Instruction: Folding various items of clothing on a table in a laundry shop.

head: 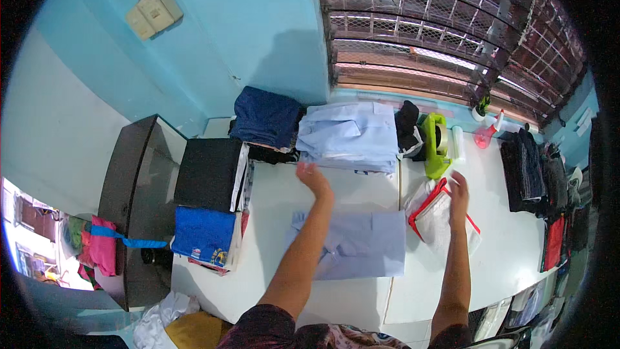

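Note:
My left hand (316, 182) reaches over the white table, by the front left corner of a stack of folded light-blue shirts (348, 131). Its fingers are blurred, and whether they touch the stack I cannot tell. Below my forearm lies a single folded light-blue shirt (368, 247), partly covered by the arm. On the right, my right hand (459, 198) hovers over or rests against a white cloth bag with red trim (436, 218). Its thumb and fingers are apart, with nothing seen between them. A lime-green tape dispenser (437, 148) stands just beyond that bag.
Folded dark-blue clothes (265, 116), a black folded pile (208, 172) and a blue garment (203, 232) line the left side. A red spray bottle (484, 135) and small potted plant (480, 107) stand near the barred window. Dark folded trousers (523, 174) lie at right.

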A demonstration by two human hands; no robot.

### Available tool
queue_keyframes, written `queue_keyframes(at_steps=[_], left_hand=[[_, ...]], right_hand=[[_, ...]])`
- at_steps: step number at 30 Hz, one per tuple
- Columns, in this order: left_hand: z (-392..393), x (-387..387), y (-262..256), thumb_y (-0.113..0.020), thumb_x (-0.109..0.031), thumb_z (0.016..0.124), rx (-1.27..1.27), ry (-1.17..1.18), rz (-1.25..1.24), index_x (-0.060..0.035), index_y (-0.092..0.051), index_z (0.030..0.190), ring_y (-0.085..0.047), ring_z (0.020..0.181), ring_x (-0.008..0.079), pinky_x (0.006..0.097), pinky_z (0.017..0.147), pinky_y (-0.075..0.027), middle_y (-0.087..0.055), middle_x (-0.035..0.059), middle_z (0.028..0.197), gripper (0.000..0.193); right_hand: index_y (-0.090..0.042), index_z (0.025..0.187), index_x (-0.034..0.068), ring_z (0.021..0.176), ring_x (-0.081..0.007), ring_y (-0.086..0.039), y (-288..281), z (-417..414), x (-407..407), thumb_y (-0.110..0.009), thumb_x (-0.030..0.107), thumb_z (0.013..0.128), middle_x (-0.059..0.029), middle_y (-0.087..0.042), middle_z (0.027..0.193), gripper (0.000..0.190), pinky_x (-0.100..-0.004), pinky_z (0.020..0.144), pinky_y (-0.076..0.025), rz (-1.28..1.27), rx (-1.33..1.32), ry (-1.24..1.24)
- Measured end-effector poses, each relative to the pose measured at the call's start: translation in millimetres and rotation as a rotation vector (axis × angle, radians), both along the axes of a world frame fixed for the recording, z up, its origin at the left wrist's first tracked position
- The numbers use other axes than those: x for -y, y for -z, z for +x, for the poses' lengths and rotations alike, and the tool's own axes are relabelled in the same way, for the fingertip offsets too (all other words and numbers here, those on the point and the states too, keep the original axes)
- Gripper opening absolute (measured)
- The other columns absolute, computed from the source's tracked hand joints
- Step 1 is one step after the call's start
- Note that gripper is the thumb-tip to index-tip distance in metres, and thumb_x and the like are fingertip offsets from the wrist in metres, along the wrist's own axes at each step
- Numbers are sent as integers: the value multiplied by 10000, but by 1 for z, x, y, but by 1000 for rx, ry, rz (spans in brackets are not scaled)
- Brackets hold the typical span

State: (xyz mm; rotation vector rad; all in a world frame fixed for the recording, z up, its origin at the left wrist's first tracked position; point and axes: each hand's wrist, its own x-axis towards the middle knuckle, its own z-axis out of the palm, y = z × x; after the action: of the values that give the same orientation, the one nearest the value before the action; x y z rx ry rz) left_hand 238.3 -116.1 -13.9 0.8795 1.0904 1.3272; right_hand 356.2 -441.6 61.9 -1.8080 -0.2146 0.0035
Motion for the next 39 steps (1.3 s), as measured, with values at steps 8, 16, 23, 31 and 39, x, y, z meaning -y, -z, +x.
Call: queue_keyframes(at_steps=[8,16,23,31,39], left_hand=[[-20,-125,-12,-615,-291,727,-50,674,-374,-44,-539,889,-515,618,177,284,530,-456,-516,46,730,305],[-5,-136,-25,-683,-303,683,-77,878,-528,-83,-546,885,-524,606,173,267,457,-441,-538,48,763,328],[5,-143,-19,-697,-264,674,-195,900,-524,-143,-513,913,-489,719,175,264,470,-413,-507,55,857,325],[-3,-123,-38,-527,-156,811,-215,714,-366,-138,-487,967,-477,773,225,300,506,-434,-490,59,934,162],[-38,-109,-58,-551,-153,798,-259,690,-206,-121,-494,936,-474,600,136,253,421,-374,-509,16,775,153]], right_hand=[[-557,1018,10,765,-221,-574,22,71,-180,-534,329,815,-140,-601,832,380,-318,672,-440,-161,152,-316],[-548,907,-37,736,-269,-591,38,84,-213,-631,256,725,-168,-595,786,355,-346,643,-458,-6,-242,-204],[-509,949,5,674,-179,-542,8,90,-222,-634,71,686,-100,-557,787,298,-312,587,-448,308,-395,-377],[-496,929,24,703,-151,-503,4,68,-234,-628,113,718,-77,-540,780,265,-288,646,-430,100,-102,-225],[-486,953,24,737,-136,-500,-27,14,-200,-613,121,729,-75,-544,809,275,-262,680,-413,95,-66,-193]])
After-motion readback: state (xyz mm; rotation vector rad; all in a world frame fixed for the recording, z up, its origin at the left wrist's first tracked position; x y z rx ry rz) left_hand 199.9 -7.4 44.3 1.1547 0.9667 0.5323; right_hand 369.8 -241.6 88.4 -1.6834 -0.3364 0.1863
